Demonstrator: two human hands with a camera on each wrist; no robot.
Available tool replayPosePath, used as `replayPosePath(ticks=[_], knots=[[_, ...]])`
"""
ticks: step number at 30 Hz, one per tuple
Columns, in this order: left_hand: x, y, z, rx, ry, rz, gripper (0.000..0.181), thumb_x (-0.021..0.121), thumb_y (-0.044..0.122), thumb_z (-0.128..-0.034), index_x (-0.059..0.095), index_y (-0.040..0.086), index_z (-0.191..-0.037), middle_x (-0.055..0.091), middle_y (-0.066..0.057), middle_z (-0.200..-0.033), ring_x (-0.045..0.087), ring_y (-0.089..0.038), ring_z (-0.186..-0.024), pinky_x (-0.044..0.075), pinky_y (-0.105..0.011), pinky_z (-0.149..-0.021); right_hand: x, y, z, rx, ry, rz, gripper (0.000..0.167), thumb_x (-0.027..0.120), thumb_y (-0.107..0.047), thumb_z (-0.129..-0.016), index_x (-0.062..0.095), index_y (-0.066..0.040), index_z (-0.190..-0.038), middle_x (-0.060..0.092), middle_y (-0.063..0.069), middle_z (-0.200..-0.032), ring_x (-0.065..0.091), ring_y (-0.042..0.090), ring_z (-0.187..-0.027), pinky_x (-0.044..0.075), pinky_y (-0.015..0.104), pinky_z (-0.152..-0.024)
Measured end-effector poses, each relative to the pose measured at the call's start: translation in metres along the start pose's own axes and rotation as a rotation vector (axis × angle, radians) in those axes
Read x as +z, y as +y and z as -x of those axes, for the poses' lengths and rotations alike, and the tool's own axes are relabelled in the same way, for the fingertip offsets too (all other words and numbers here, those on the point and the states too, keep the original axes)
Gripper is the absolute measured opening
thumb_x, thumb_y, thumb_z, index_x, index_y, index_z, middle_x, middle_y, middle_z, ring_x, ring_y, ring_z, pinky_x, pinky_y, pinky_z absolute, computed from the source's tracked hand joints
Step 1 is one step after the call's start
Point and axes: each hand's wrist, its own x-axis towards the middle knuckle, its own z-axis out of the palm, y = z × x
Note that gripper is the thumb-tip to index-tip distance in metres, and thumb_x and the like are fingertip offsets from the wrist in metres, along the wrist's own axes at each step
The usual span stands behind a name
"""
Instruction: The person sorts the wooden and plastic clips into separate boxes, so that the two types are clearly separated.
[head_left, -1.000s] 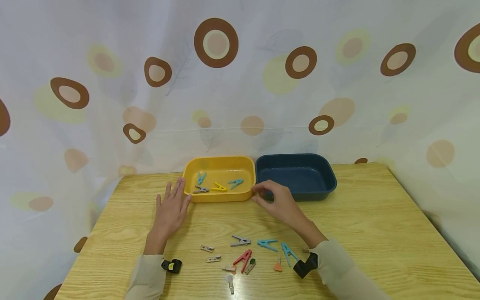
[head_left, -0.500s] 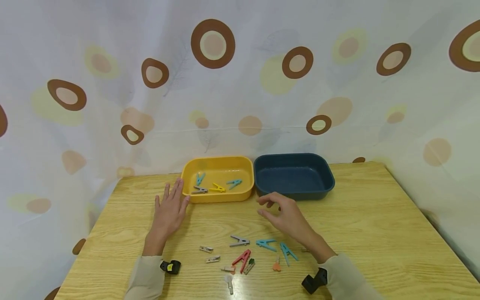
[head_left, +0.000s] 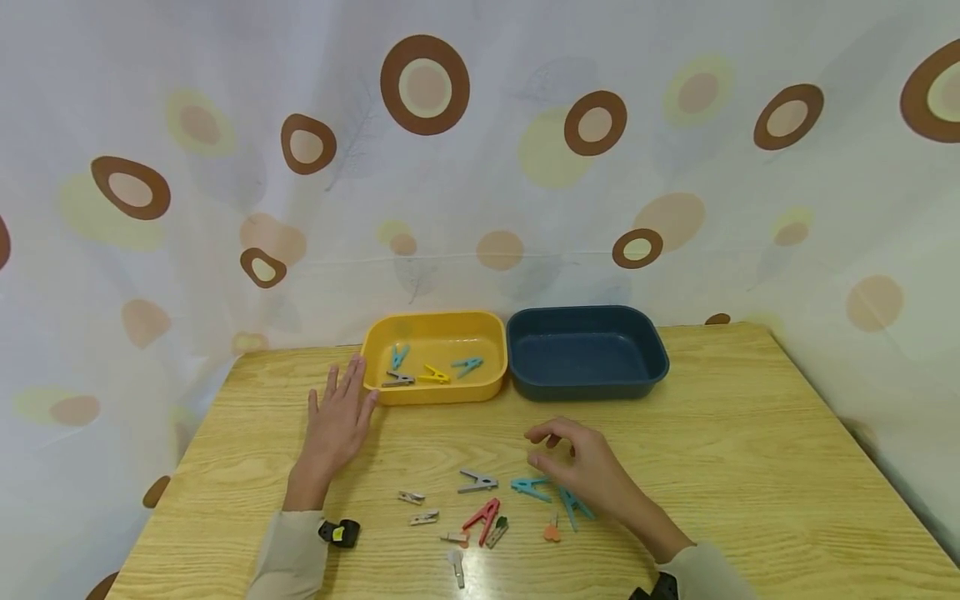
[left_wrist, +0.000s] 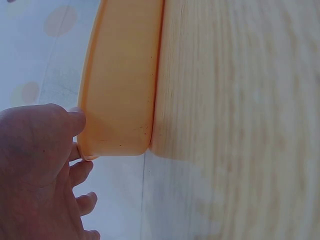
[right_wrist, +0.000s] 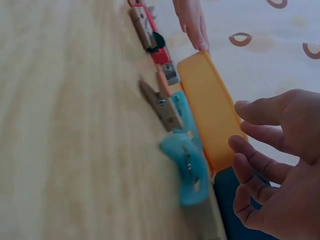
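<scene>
"Where are the loose pegs?"

"Between the yellow tray (head_left: 435, 397) and the person: a grey peg (head_left: 477, 481), two light blue pegs (head_left: 530, 488), a red peg (head_left: 483, 521) and several small wooden pegs (head_left: 424, 517)."

"And in the yellow tray?"

"Four others: a yellow peg (head_left: 434, 375), a dull grey clip (head_left: 399, 379) and two pale blue clips (head_left: 468, 366)."

"How are the hands?"

"The right hand (head_left: 581, 458) is on the person's side of the yellow tray, near the light blue pegs, its fingers loosely bent and a gap between them and the thumb. The left hand (head_left: 336, 425) touches the yellow tray's left end, fingers spread, thumb at the near corner."

"Further out?"

"A dark blue tray (head_left: 587, 390) sits just beside the yellow tray's right end. Both stand on a wooden counter (head_left: 750, 433), and a patterned cloth (head_left: 450, 192) hangs behind the yellow tray."
</scene>
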Motion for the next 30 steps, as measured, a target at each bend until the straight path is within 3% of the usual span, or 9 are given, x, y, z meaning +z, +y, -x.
replayPosePath(ticks=[7,13,19,30], knots=[[0.000,0.001,-0.002,0.006,-0.011,-0.010,0.064,0.033,0.040,-0.1134,0.017,0.005,-0.165,0.016,-0.012,-0.170,0.009,-0.044,-0.155,0.007,-0.077,-0.114,0.003,0.007,0.011,-0.014,-0.018,-0.027,0.026,0.082,-0.015,-0.089,0.075,-0.009,-0.114,0.073,0.001,-0.108,0.064,0.023,-0.092,0.055,0.034,-0.078],[-0.002,0.002,0.000,-0.007,-0.017,-0.002,0.063,0.034,0.038,-0.1135,0.017,0.005,-0.165,0.016,-0.013,-0.170,0.005,-0.043,-0.155,0.006,-0.077,-0.114,0.004,0.010,0.014,-0.039,-0.100,-0.022,0.028,0.081,-0.021,-0.091,0.073,-0.009,-0.115,0.070,0.002,-0.109,0.064,0.023,-0.097,0.055,0.036,-0.086],[-0.002,0.001,0.001,-0.007,-0.005,0.001,0.063,0.036,0.037,-0.1133,0.017,0.005,-0.165,0.017,-0.013,-0.170,0.006,-0.043,-0.155,0.006,-0.077,-0.114,0.004,0.010,0.015,-0.008,-0.170,-0.005,0.032,0.082,-0.026,-0.090,0.073,-0.010,-0.117,0.069,-0.001,-0.112,0.062,0.022,-0.100,0.053,0.037,-0.089],[0.000,-0.001,0.001,0.001,0.000,0.003,0.065,0.033,0.041,-0.1132,0.017,0.006,-0.165,0.018,-0.013,-0.170,0.009,-0.045,-0.155,0.007,-0.076,-0.114,0.001,0.012,0.015,-0.039,-0.219,0.038,0.033,0.084,-0.029,-0.088,0.073,-0.010,-0.112,0.067,-0.002,-0.107,0.061,0.018,-0.096,0.054,0.033,-0.085]])
